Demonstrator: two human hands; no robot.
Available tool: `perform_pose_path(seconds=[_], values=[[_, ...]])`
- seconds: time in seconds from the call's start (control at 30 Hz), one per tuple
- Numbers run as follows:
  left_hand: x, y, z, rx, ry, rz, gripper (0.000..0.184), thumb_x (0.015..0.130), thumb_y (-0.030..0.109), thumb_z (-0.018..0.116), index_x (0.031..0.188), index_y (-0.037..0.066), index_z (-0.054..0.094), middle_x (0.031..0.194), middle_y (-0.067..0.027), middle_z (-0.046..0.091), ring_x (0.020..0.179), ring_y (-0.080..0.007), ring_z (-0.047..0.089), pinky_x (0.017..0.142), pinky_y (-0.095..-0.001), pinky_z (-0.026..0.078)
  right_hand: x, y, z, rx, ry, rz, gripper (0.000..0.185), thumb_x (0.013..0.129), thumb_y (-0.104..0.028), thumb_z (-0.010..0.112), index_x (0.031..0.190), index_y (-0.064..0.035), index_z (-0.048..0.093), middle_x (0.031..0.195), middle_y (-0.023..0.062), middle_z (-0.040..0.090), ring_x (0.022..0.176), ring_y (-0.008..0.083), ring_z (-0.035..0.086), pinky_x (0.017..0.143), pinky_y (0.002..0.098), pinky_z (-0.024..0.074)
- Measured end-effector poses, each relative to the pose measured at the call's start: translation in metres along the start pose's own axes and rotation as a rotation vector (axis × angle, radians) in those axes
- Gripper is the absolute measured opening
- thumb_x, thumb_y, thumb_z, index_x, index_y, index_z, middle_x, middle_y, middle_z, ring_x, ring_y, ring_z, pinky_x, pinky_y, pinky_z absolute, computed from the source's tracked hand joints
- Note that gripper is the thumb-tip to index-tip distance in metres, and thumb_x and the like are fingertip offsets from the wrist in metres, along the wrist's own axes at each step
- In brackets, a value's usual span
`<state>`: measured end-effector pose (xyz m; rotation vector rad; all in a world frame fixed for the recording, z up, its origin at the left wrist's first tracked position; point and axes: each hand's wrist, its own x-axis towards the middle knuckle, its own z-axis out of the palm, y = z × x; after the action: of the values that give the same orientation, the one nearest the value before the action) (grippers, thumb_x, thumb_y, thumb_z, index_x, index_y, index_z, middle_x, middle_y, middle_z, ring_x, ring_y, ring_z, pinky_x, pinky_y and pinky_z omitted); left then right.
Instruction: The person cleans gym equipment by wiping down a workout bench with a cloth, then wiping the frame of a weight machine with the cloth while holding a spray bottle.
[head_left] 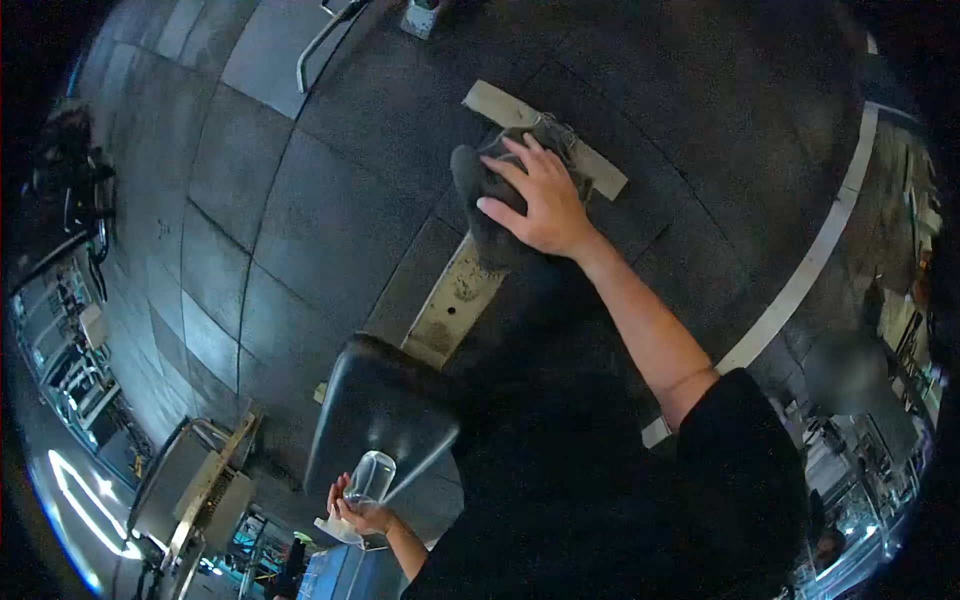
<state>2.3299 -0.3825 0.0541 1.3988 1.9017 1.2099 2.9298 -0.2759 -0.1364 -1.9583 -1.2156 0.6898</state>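
Observation:
My right hand [540, 195] reaches forward with its fingers spread and bent over a dark grey cloth [490, 235]. The cloth is bunched over the end of a bench, and what lies under it is hidden. Low on the left, my left hand [365, 515] is wrapped around a clear bottle [372, 475], held tilted beside the bench's black padded seat [385, 410]. Something white, partly hidden, shows under the left fingers. A cream metal beam [455, 305] runs from the seat to a cream crossbar foot [605, 175] on the floor.
Dark rubber tiles cover the floor [330, 200]. A pale curved line [800, 280] crosses it on the right. Gym-like equipment [200, 490] stands at lower left, with a bent metal bar [320, 50] at the top. A blurred round shape [846, 372] is at right.

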Motion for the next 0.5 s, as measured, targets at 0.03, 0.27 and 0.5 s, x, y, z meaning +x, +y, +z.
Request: perform_pose_path(seconds=[0.03, 0.27, 0.5], values=[[0.003, -0.004, -0.006, -0.049, -0.014, -0.056, 0.038, 0.107, 0.021, 0.042, 0.121, -0.013, 0.053, 0.119, -0.0269, 0.060, 0.111, -0.0367, 0.065, 0.101, -0.0503, 0.059, -0.006, -0.012, -0.001, -0.111, 0.072, -0.094, 0.060, 0.092, -0.058, 0.067, 0.136, -0.0168, 0.068, 0.150, 0.0129, 0.055, 0.143, 0.0358, 0.046, 0.119, 0.0545, 0.0336], [-0.004, -0.016, -0.011, 0.370, -0.114, 0.460, 0.048, 0.109, 0.029, 0.037, 0.125, -0.015, 0.049, 0.128, -0.0290, 0.054, 0.111, -0.0419, 0.065, 0.100, -0.0543, 0.058, 0.082, 0.153, 0.025, 0.676, -0.317, 0.430, 0.045, 0.102, -0.029, 0.060, 0.142, -0.0082, 0.060, 0.142, 0.0098, 0.061, 0.127, 0.0241, 0.058, 0.111, 0.0393, 0.0427], [0.004, -0.010, 0.004, 0.006, 0.098, 0.096, 0.040, 0.104, 0.020, 0.038, 0.123, -0.012, 0.054, 0.117, -0.0266, 0.062, 0.108, -0.0402, 0.066, 0.103, -0.0528, 0.054, 0.027, 0.143, 0.029, 0.350, 0.003, 0.071, 0.055, 0.105, -0.049, 0.054, 0.136, -0.0042, 0.064, 0.127, 0.0119, 0.070, 0.121, 0.0238, 0.062, 0.105, 0.0393, 0.0458]])
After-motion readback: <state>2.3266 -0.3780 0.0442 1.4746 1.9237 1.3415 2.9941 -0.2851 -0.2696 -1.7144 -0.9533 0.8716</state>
